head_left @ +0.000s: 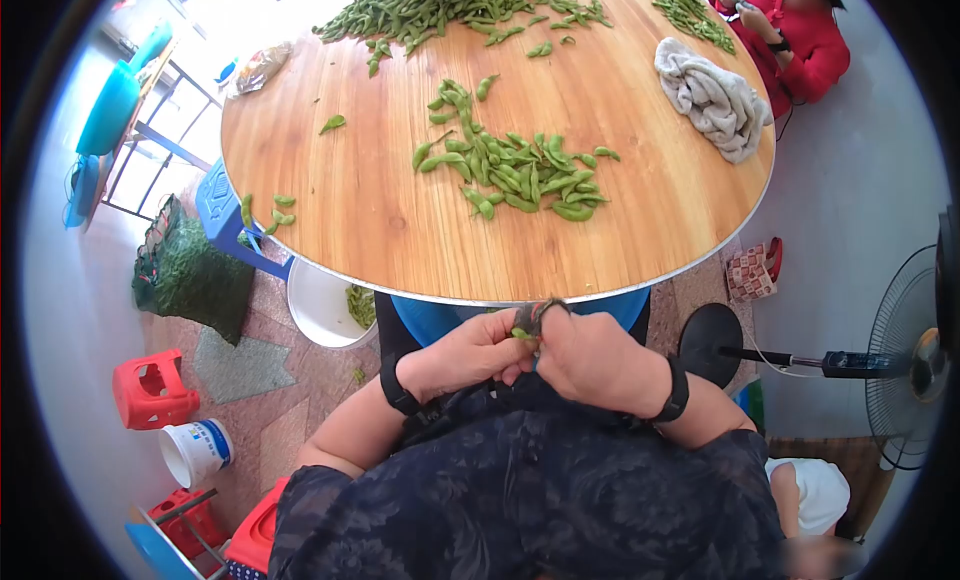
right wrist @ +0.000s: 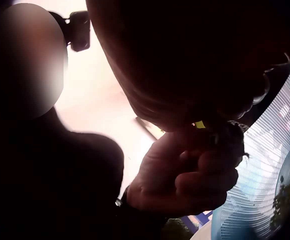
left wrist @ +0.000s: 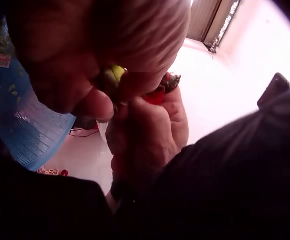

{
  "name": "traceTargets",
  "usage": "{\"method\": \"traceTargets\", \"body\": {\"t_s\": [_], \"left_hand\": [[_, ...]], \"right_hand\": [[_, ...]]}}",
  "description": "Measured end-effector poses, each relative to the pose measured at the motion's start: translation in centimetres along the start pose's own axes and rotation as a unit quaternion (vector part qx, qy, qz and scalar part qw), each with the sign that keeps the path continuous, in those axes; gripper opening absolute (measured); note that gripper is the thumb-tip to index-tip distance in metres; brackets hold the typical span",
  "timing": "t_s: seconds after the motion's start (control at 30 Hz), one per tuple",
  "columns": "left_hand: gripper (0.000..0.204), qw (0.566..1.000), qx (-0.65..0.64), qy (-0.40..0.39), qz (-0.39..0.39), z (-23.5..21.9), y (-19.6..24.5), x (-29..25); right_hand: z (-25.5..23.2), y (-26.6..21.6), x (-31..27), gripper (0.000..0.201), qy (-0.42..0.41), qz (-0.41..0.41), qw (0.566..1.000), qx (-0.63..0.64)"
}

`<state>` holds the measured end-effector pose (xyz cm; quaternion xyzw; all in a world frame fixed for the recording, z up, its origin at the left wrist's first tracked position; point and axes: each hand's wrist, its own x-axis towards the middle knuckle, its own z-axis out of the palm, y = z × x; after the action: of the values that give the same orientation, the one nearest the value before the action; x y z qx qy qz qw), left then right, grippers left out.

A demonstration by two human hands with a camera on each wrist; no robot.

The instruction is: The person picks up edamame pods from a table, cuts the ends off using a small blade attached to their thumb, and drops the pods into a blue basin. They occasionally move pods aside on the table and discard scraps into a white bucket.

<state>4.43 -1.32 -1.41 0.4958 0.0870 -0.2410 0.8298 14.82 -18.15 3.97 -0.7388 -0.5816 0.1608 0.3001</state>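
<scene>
Close to the table's front edge, both hands meet over the lap. The left hand [head_left: 468, 354] pinches a green soybean pod [head_left: 521, 333] between thumb and fingers. Curled against it from the other side, the right hand [head_left: 607, 362] also grips the pod, its fingertips mostly hidden. A dark wrap [head_left: 528, 321] shows where the fingers meet. In the left wrist view a bright green bit of the pod [left wrist: 117, 73] shows between the fingers; in the right wrist view only a sliver does. Below the hands sits a blue basket [left wrist: 40, 130] with shelled beans in it.
On the round wooden table [head_left: 350, 220] lie a near cluster of pods [head_left: 520, 170], a large heap [head_left: 430, 10] and a grey towel [head_left: 712, 95]. A white bucket [head_left: 315, 305] stands at left, a fan [head_left: 915, 360] at right. Another person in red [head_left: 810, 55] sits across.
</scene>
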Motion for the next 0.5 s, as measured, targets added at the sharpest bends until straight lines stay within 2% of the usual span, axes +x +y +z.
{"method": "traceTargets", "body": {"t_s": [0.03, 0.1, 0.2, 0.23, 0.27, 0.3, 0.33, 0.37, 0.4, 0.47, 0.5], "left_hand": [[0.016, 1.000, -0.006, -0.004, 0.028, 0.3, -0.1, 0.1], [0.015, 0.996, 0.049, 0.056, 0.049, 1.1, -0.9, 0.4], [0.014, 0.994, 0.069, 0.067, 0.047, 0.5, -2.0, 0.0], [0.015, 0.986, 0.124, 0.085, 0.069, 0.1, -2.4, -0.2], [0.017, 0.974, 0.179, 0.102, 0.092, -0.4, -2.7, -0.4], [0.017, 0.974, 0.180, 0.103, 0.096, -1.2, -3.1, -0.2], [0.018, 0.925, 0.312, 0.129, 0.174, -2.1, -3.6, 0.1], [0.020, 0.853, 0.434, 0.153, 0.247, -2.8, -4.1, 0.3], [0.020, 0.851, 0.434, 0.156, 0.250, -2.9, -3.9, 0.5], [0.026, 0.915, 0.305, 0.132, 0.229, -3.1, -3.6, 0.6], [0.026, 0.914, 0.306, 0.136, 0.230, -3.2, -3.5, 0.4]], "right_hand": [[0.2, -0.3, 0.1, 0.017, 0.001, -0.002, 1.000, -0.004], [1.2, -0.6, 0.2, 0.019, -0.001, -0.051, 0.997, -0.049], [0.8, -0.8, 0.2, 0.020, -0.006, -0.042, 0.994, -0.097], [0.3, -0.8, 0.2, 0.020, -0.011, -0.031, 0.993, -0.117], [-0.3, -0.5, 0.3, 0.019, 0.004, -0.058, 0.988, -0.141], [-1.4, -0.6, 0.3, 0.019, -0.020, 0.016, 0.994, -0.108], [-1.5, -0.2, 0.8, 0.020, -0.005, 0.026, 0.995, -0.097], [-1.5, 0.1, 1.2, 0.021, 0.009, 0.037, 0.996, -0.086], [-1.4, -0.4, 2.3, 0.021, 0.008, 0.032, 0.995, -0.089], [-0.2, -2.5, 5.4, 0.021, 0.069, -0.053, 0.996, -0.013], [0.2, -2.7, 6.5, 0.021, 0.069, -0.057, 0.996, -0.012]]}}
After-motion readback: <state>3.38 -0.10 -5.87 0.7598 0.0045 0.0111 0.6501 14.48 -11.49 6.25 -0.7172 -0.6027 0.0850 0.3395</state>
